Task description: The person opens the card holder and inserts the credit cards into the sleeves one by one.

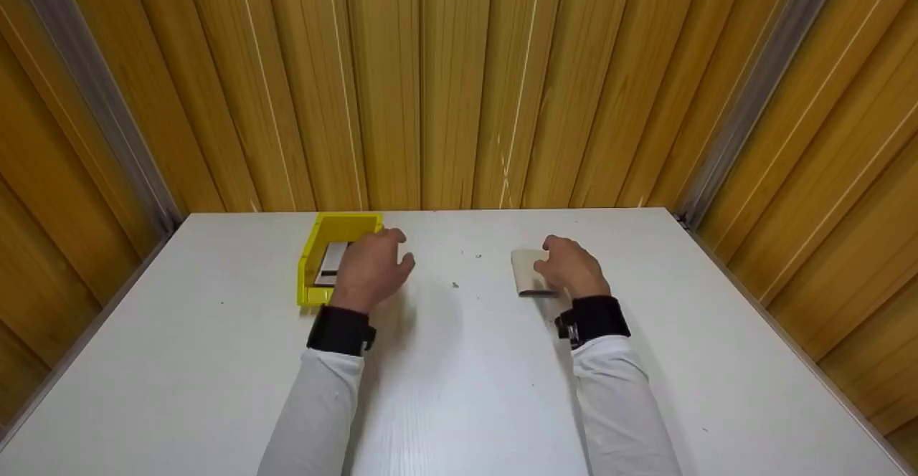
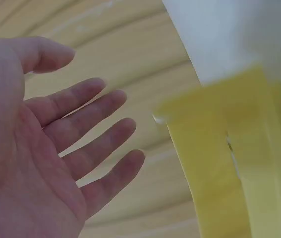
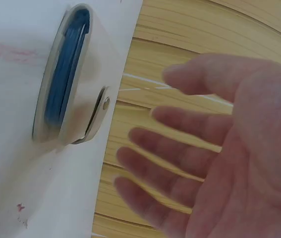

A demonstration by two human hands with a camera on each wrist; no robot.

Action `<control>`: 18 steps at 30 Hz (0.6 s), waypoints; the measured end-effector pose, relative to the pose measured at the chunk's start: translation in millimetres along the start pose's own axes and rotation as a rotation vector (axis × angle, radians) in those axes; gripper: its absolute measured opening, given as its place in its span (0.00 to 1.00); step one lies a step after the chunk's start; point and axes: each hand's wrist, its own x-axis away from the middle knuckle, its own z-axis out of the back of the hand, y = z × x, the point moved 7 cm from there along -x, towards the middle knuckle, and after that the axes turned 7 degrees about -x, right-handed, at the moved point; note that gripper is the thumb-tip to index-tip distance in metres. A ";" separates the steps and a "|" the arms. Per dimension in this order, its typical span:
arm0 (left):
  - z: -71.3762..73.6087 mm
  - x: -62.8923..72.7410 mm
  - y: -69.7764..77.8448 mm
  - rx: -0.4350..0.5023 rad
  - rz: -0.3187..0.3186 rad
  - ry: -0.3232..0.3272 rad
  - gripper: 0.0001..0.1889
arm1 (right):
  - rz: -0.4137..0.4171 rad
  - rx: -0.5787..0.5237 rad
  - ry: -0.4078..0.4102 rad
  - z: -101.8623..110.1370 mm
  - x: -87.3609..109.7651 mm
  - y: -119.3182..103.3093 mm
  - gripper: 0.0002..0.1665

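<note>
- Left hand point(image 1: 369, 268), fingers loosely spread, empty; yellow bin point(image 1: 344, 225) beside it, left of centre;
- right hand point(image 1: 571, 264), likewise empty, near cream case point(image 1: 528, 274), right of centre;
- a low, careless brush could knock either askew.

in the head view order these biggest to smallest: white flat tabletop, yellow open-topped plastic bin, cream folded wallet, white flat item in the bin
1. White flat tabletop
2. Yellow open-topped plastic bin
3. Unranked: cream folded wallet, partly behind right hand, and white flat item, partly behind left hand, look close
</note>
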 end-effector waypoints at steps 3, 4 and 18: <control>-15.6 4.0 23.6 -0.036 -0.037 -0.057 0.25 | -0.035 0.012 -0.113 -10.2 3.2 5.2 0.35; -20.9 5.4 30.7 -0.053 -0.051 -0.077 0.25 | -0.043 0.010 -0.155 -14.1 4.2 6.4 0.31; -54.6 14.2 70.4 -0.117 -0.163 -0.210 0.28 | -0.042 0.069 -0.301 -30.7 6.3 9.6 0.11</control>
